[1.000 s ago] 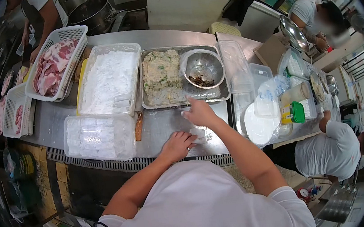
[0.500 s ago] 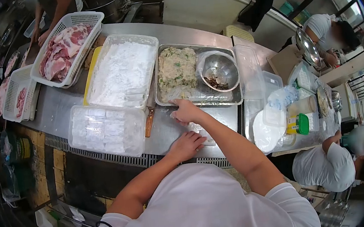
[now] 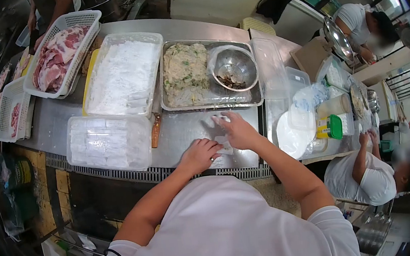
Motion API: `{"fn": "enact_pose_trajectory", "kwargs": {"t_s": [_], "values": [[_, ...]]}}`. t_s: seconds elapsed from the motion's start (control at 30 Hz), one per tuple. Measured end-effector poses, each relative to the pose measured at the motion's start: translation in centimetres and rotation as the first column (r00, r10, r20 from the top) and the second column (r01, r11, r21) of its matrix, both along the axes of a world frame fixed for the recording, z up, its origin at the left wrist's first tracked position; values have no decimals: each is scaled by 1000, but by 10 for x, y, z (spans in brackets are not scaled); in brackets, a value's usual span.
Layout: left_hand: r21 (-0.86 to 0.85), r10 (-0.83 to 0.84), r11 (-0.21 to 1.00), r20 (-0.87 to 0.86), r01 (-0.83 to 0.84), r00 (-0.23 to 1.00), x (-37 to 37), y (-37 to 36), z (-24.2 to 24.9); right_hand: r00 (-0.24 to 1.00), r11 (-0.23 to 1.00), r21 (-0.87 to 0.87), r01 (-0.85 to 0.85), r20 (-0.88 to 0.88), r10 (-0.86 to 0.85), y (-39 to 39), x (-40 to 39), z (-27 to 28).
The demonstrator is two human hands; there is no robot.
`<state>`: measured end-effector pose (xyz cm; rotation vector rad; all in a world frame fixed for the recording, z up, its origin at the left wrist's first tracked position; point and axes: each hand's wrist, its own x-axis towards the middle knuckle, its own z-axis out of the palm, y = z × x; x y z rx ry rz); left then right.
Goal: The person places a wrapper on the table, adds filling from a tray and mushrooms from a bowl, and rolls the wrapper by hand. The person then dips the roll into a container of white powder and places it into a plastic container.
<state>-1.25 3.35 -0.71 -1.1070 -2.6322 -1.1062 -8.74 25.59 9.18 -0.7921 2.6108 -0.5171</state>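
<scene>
Lying low over the worktop (image 3: 185, 128), the left grip (image 3: 216, 152) bends loosely beside a small pale piece (image 3: 225, 147); the right grip (image 3: 220, 127) curls just beyond it, and I cannot tell whether either holds anything; past both sits the metal tray (image 3: 208, 108) of greenish-flecked mixture (image 3: 185, 69)

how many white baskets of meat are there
2: a big basket at the counter's upper left, piled with meat, and a small basket lower and further left. Others may be hidden underneath.
</scene>
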Motion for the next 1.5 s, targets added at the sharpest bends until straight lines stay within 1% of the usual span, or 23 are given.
{"fn": "enact_pose_trajectory", "kwargs": {"t_s": [0.07, 0.17, 0.2, 0.3, 0.33, 0.43, 0.47, 0.57, 0.6, 0.63, 0.67, 0.7, 0.73, 0.83, 0.87, 0.97, 1.03, 1.07, 1.13, 1.23, 1.37, 1.43, 1.5], "values": [[6, 2, 1000, 16, -2, 1000, 0, 0, 0, 983, 953, 295, -63, -144, 110, 20, 19, 7], [20, 9, 1000, 5, -9, 1000, 0, 0, 3, 910, 836, 523, -164, -247, 333, 39, 40, -9], [22, 16, 1000, -4, -16, 1000, 0, 1, 3, 903, 819, 543, -188, -233, 362, 39, 43, -14], [25, 30, 999, -20, -30, 999, 0, 4, 5, 840, 807, 539, -241, -300, 452, 41, 46, -27], [22, 30, 999, -18, -30, 999, 1, 3, 6, 847, 789, 565, -239, -275, 454, 42, 47, -30], [21, 38, 999, -14, -38, 999, 0, 3, 7, 829, 733, 644, -219, -274, 488, 66, 55, -26], [24, 41, 999, -13, -41, 999, 0, 4, 6, 862, 758, 615, -219, -241, 445, 75, 59, -25], [13, 38, 999, 1, -38, 999, -1, 5, 6, 914, 769, 627, -123, -230, 334, 76, 74, -12], [7, 37, 999, 11, -37, 999, -1, 5, 8, 938, 832, 544, -109, -221, 267, 69, 80, -8], [1, 33, 999, 21, -33, 999, -2, 5, 9, 929, 952, 298, -66, -329, 167, 61, 86, -18], [-6, 27, 1000, 29, -27, 999, -3, 6, 11, 946, 996, 48, -80, -311, 91, 54, 91, -27], [-16, 22, 1000, 46, -21, 999, -5, 7, 13, 961, 975, -205, -81, -276, 22, 41, 94, -27], [-27, 18, 1000, 62, -16, 998, -7, 7, 14, 928, 966, -245, -84, -371, -14, 30, 97, -34], [-42, 17, 999, 70, -14, 997, -15, 9, 13, 933, 974, -219, 50, -337, -124, 14, 99, -53], [-44, 20, 999, 64, -17, 998, -17, 9, 12, 923, 977, -207, 53, -363, -127, 14, 98, -58], [39, 76, 996, 56, -78, 996, -21, 12, 10, 891, 981, -180, 64, -432, -138, 13, 91, -64], [79, 73, 994, 46, -77, 996, -24, 11, 12, 868, 982, -175, 72, -474, -149, 14, 84, -64], [101, 72, 992, 43, -76, 996, -25, 11, 13, 880, 981, -159, 110, -444, -171, 14, 80, -65], [72, 89, 993, 24, -90, 996, -27, 11, 12, 900, 976, -125, 178, -380, -213, 13, 73, -65], [48, 118, 992, -13, -117, 993, -33, 13, 9, 887, 974, -103, 200, -405, -225, 11, 69, -66], [15, 195, 981, -49, -194, 980, -38, 16, 12, 880, 979, -22, 201, -436, -190, 5, 73, -54], [29, 241, 970, -20, -240, 970, -36, 11, 17, 878, 977, -17, 214, -435, -199, -1, 68, -43], [58, 299, 952, 15, -299, 954, -31, 0, 19, 919, 986, 1, 165, -364, -154, -2, 62, -49]]}}
